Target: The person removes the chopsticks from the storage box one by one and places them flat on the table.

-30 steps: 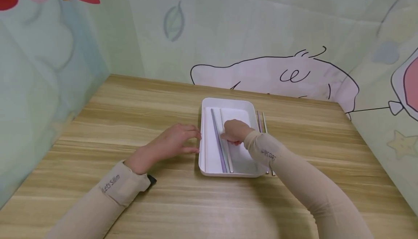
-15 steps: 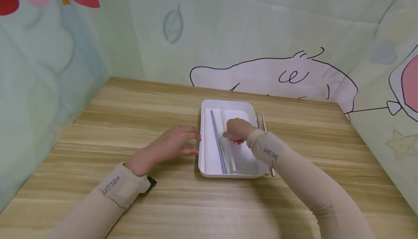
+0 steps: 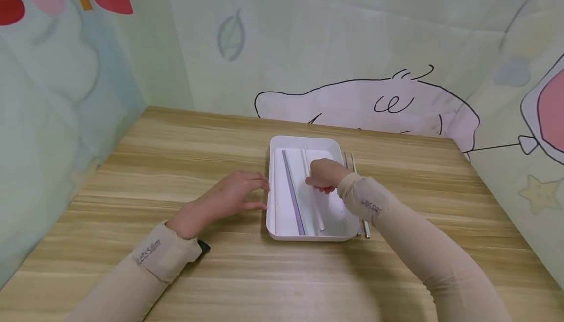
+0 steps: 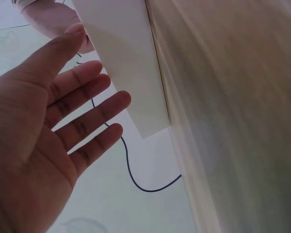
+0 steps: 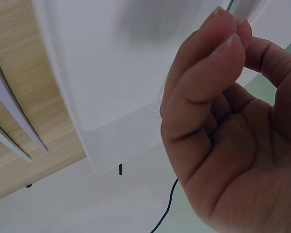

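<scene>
The right hand's [image 3: 325, 175] curled fingers seem to pinch the pale stick [image 3: 318, 209] inside the tray [image 3: 291, 238]; a loose pinch could let it roll (left hand [image 3: 231, 192] spread, holding nothing).

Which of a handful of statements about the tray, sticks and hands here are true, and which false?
1. The right hand is over the white tray, fingers curled. True.
2. Both hands are inside the tray. False: the left hand is outside, by its left wall.
3. A pale green stick lies on the table beside the tray. True.
4. Every stick is outside the tray. False: a purple stick lies inside.
5. The left hand makes a fist. False: its fingers are extended.
</scene>
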Motion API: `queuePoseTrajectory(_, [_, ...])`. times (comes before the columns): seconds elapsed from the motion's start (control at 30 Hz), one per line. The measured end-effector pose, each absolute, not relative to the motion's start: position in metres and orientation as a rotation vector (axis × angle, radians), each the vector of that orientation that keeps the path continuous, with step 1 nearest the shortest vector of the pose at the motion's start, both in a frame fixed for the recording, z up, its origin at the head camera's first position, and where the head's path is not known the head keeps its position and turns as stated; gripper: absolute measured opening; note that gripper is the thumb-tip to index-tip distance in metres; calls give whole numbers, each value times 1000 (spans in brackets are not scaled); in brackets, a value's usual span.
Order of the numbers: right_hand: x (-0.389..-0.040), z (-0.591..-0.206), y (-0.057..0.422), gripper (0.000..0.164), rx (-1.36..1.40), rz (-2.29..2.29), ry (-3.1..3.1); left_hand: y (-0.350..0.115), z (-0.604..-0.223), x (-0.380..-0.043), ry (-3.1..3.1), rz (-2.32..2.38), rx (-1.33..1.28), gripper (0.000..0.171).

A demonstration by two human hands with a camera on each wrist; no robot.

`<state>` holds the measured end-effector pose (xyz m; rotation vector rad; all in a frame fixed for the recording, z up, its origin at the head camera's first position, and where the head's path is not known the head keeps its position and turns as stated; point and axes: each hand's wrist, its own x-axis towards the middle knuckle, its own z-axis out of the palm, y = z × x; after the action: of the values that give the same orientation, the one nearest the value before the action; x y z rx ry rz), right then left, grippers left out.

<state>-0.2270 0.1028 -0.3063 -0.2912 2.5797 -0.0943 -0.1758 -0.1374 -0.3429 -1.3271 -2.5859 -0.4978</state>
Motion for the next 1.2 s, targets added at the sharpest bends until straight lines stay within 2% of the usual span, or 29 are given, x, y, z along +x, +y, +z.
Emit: queuePoseTrajectory(1.2, [-230,-297,142,37,-295,-122,2580,-136,-343,-176,-2665,-537,-1296,35])
